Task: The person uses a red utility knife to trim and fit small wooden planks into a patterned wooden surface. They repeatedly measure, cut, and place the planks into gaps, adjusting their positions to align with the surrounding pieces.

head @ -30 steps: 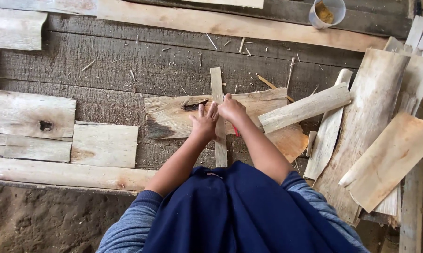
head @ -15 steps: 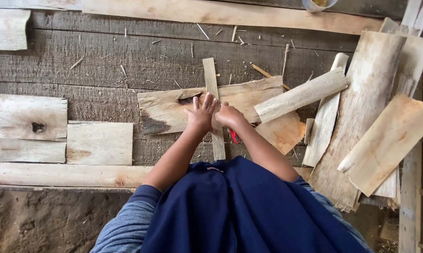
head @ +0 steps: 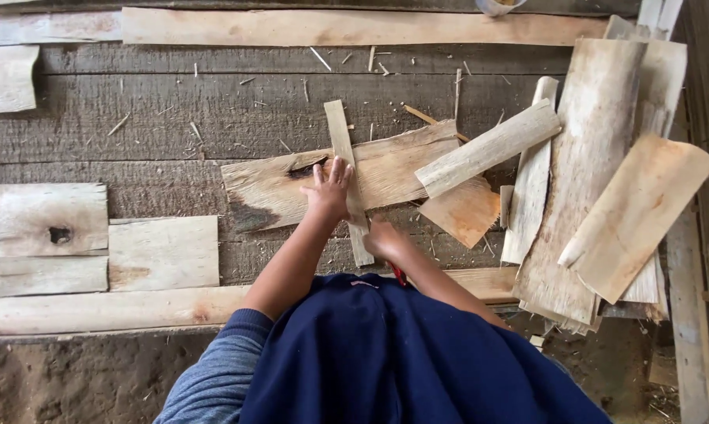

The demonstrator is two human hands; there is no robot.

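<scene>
Grey plank floor (head: 150, 118): wood slabs (head: 598, 173), strips, splinters.

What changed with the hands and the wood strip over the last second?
The right hand drew back toward the body, down the narrow pale wood strip, and now sits near its lower end. The left hand stayed spread flat on the strip and the broad knotted plank. The strip stayed crossed over the plank.

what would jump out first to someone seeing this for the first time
At centre, the left hand presses flat on a narrow wooden strip laid across a wide slab, while the right hand sits at the strip's near end. A heap of pale wood pieces fills the right side.
</scene>
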